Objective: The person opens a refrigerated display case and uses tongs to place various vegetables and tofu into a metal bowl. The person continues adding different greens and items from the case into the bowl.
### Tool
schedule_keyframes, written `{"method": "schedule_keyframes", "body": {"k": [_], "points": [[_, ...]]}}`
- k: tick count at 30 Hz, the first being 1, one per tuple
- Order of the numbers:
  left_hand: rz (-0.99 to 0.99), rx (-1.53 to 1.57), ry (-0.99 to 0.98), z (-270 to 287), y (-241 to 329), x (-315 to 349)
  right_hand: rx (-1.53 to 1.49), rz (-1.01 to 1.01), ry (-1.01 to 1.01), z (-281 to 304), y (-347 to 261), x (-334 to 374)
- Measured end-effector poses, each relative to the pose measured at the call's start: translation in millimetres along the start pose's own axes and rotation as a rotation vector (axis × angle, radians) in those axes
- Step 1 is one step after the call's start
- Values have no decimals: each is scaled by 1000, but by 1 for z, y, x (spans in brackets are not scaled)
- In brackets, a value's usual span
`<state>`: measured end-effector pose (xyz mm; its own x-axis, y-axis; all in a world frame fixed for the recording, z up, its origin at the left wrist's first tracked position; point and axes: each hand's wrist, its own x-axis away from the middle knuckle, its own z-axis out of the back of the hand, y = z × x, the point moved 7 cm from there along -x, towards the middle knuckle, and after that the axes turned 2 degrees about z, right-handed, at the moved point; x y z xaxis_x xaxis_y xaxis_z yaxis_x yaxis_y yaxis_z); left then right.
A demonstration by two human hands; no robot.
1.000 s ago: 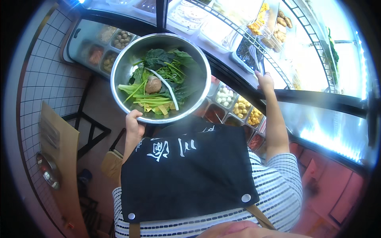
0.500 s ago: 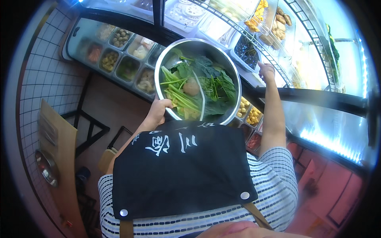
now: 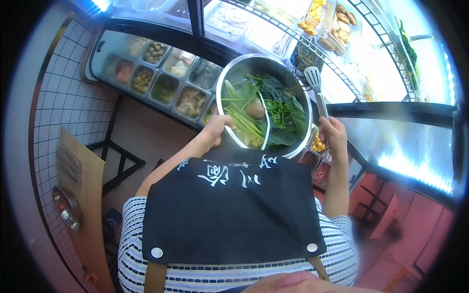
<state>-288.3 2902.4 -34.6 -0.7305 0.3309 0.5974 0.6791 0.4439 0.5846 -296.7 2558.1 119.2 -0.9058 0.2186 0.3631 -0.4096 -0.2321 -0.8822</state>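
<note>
Tilted before my apron is a large steel bowl (image 3: 221, 93) of leafy greens (image 3: 281, 110), pale green stalks (image 3: 239, 117) and a round brown item (image 3: 255, 109). A curved white strip (image 3: 266, 117) runs between the greens. At the bowl's near left rim, my left hand (image 3: 218, 129) grips the edge. My right hand (image 3: 333, 132) is closed round a pair of metal tongs (image 3: 318, 95), held beside the bowl's right rim with the slotted end pointing up. Just beyond that end lies a container of dark shredded food (image 3: 306, 56) in the display case.
Left of the bowl, a counter holds rows of food tubs (image 3: 189, 102); more tubs (image 3: 320, 171) show right of it. Wire-edged shelves (image 3: 342, 68) and a black frame bar (image 3: 391, 108) border the lit case. A wooden table (image 3: 83, 171) with a metal bowl (image 3: 67, 207) stands at left.
My right hand has drawn back from the case toward me, and the tongs now show clearly in it. The bowl, still in my left hand, sits further right in view.
</note>
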Motion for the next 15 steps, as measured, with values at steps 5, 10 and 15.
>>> {"method": "schedule_keyframes", "body": {"k": [5, 10, 15], "points": [[28, -5, -9, -2, 0, 0, 37, 79, 20, 10, -48, 75], [23, -41, -35, -2, -2, -4, -25, 188, 96, 30, -95, 128], [32, -40, -32, 4, -2, -6, 11, 350, 74, 46, -126, 162]]}}
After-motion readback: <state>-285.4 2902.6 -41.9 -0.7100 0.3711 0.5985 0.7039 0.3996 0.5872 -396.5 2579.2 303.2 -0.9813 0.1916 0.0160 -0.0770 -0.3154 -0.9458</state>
